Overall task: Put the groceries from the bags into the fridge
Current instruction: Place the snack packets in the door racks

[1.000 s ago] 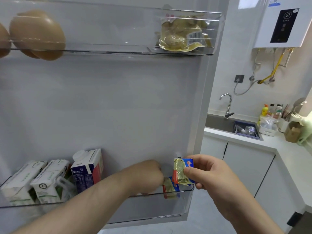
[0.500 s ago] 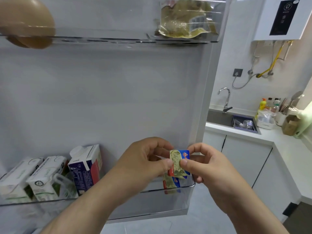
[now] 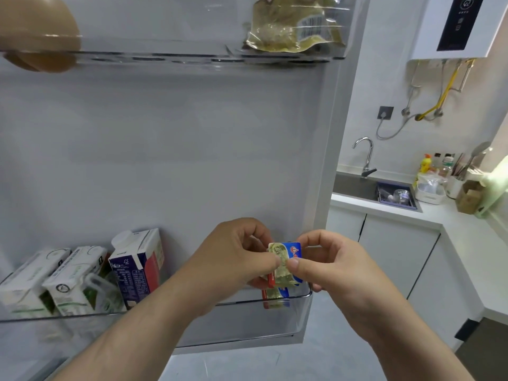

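The small foil packet [image 3: 286,253], printed blue and red with a gold panel, is held upright in the air just above the right end of the lower door shelf [image 3: 247,320], not resting on anything. The left hand [image 3: 236,259] pinches its left edge between thumb and curled fingers. The right hand [image 3: 332,265] pinches its right edge in the same way, and the two thumbs nearly meet on the packet's face. A second packet [image 3: 275,296] of the same print stands inside the shelf directly below the held one, seen through the clear front wall (whether it leans on the shelf's end cannot be told). Further left in the same shelf stands a dark blue and red carton [image 3: 137,268] with a white cap. Beside it stand a white-and-green carton [image 3: 77,281] and another of the same kind [image 3: 24,281], both tilted to the left. The shelf is fixed to the open fridge door [image 3: 165,160]. Higher on the door, the upper door shelf [image 3: 165,55] carries a vacuum-sealed pack [image 3: 294,26] with a barcode at its right end and a brown egg [image 3: 35,31] at its left end. Beyond the door's edge, to the right, a white bench [image 3: 450,215] holds a sink [image 3: 354,185] with a curved tap [image 3: 367,155]. A white water heater [image 3: 453,26] is mounted on the wall above.
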